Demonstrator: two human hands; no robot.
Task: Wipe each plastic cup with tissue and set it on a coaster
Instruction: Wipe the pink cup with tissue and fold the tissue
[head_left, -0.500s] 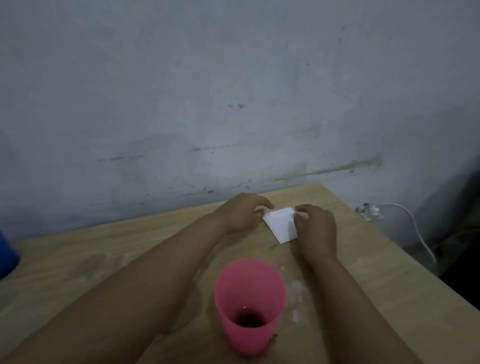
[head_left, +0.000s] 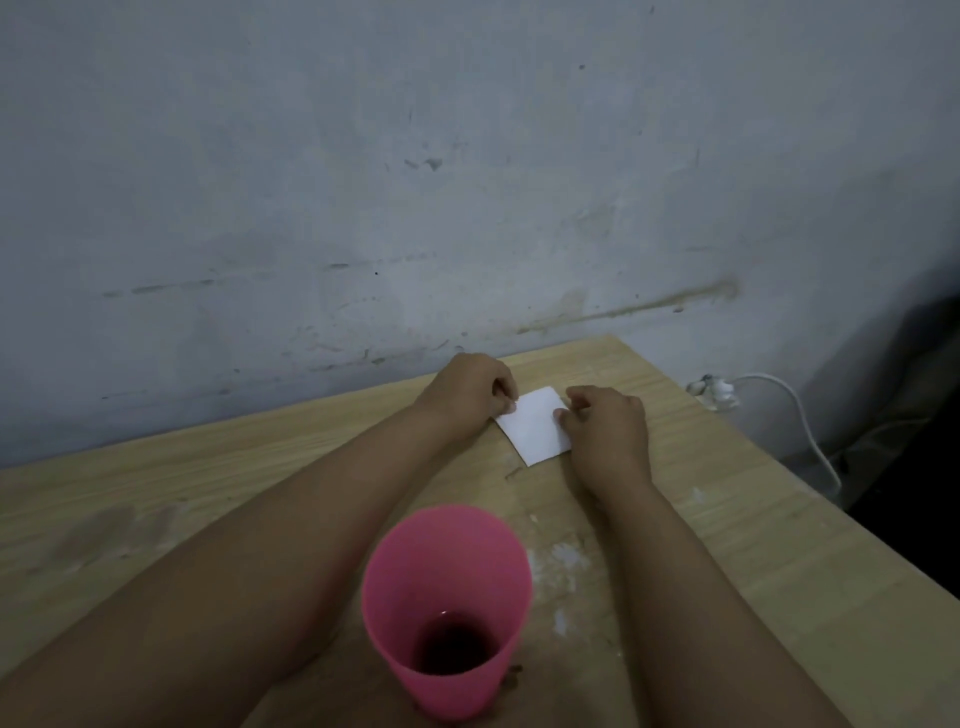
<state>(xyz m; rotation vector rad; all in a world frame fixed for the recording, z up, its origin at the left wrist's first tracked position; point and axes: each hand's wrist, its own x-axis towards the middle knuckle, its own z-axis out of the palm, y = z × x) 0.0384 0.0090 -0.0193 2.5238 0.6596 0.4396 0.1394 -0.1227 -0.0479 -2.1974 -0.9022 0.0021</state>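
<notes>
A pink plastic cup (head_left: 447, 582) stands upright on the wooden table (head_left: 156, 488), close to me, between my forearms. Its inside bottom looks dark. Further back lies a flat white square sheet (head_left: 535, 428); I cannot tell whether it is tissue or a coaster. My left hand (head_left: 467, 389) has curled fingers pinching the sheet's left corner. My right hand (head_left: 608, 431) rests on the sheet's right edge, thumb and fingertips on it. Both hands are well behind the cup and do not touch it.
A stained grey wall (head_left: 467, 182) rises right behind the table. The table's right edge runs diagonally, with a white plug (head_left: 714, 392) and cable (head_left: 802, 421) beyond it. White specks (head_left: 566, 561) mark the wood right of the cup.
The view has shifted, and the blue object at the left edge is out of sight. More of the white sheet shows between my hands, which stay on its edges.
</notes>
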